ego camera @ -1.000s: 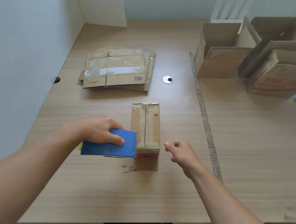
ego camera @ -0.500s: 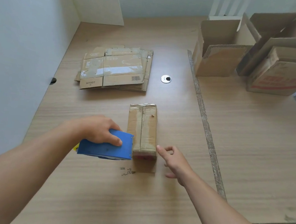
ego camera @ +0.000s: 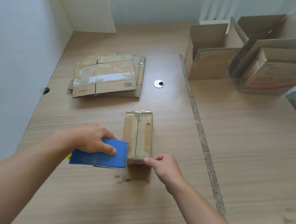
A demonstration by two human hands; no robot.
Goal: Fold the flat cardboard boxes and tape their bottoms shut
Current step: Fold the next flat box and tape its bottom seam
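Box (ego camera: 137, 134), R fingers (ego camera: 154, 160) pinching near corner, L hand (ego camera: 90, 138) gripping dispenser (ego camera: 101, 157)

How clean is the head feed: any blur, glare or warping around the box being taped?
Head view, centre: small box and blue tape dispenser sharp, softly lit. Head view, top right: open boxes smeared by blur. Head view, left: tape on the flat cardboard stack glares white. Head view, edges: left wall slants, wide-angle distortion.
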